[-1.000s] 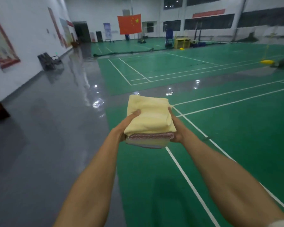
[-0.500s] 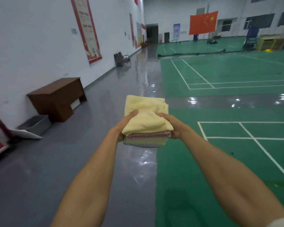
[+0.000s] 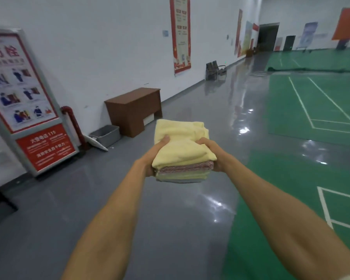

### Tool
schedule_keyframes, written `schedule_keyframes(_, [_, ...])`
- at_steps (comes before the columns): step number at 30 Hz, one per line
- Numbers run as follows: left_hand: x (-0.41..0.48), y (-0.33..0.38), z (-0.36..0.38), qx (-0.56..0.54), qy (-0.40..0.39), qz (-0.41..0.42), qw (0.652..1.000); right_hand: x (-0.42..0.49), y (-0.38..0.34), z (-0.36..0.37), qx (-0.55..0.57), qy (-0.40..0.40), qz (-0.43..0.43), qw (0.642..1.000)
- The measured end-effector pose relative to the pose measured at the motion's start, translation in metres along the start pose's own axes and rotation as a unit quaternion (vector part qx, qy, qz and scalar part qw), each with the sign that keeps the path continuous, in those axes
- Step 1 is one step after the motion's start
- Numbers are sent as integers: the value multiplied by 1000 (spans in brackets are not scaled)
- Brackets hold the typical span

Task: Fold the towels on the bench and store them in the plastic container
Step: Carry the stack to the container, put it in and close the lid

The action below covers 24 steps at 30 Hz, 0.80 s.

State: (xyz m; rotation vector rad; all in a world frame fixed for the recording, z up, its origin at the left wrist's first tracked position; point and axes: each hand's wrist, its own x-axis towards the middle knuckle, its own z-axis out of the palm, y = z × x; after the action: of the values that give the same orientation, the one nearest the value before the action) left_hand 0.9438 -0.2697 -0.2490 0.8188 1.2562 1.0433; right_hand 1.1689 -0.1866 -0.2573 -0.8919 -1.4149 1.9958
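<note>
I carry a stack of folded towels (image 3: 182, 150) in front of me at chest height, pale yellow on top, a pink one below it and lighter ones underneath. My left hand (image 3: 153, 156) grips the stack's left side with the thumb on top. My right hand (image 3: 213, 153) grips the right side, fingers curled over the top edge. A grey plastic container (image 3: 106, 135) sits on the floor by the wall, ahead and to the left, next to a brown wooden bench (image 3: 134, 109).
A white lid (image 3: 96, 143) leans on the floor beside the container. A red-and-white fire-safety cabinet (image 3: 26, 102) stands at the left with a red pipe (image 3: 72, 122) behind it. Glossy grey floor (image 3: 190, 219) lies ahead; green court (image 3: 311, 158) to the right.
The view has swung left from the open court toward the wall. The bench, container and fire cabinet have come into view and drawn closer. Both hands keep the same hold on the stack.
</note>
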Motion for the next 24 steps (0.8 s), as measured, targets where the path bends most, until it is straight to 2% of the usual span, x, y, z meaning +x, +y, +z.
schedule_keyframes(8, [99,36,-122,-40,87,12,995,191,-24,32,-29,-61,-3,998])
schedule_keyframes(13, [174,97,-207,-55,124,26,990,331,-68,55,-40,-102,-6,994])
schedule_keyframes(16, [216,134,-256,-46,142,46,988,401,-94,69,-44,-123,-7,991])
schedule_keyframes(24, [325,199,-365,-83,161,37,983,579,-146,89,-62,-166,9,984])
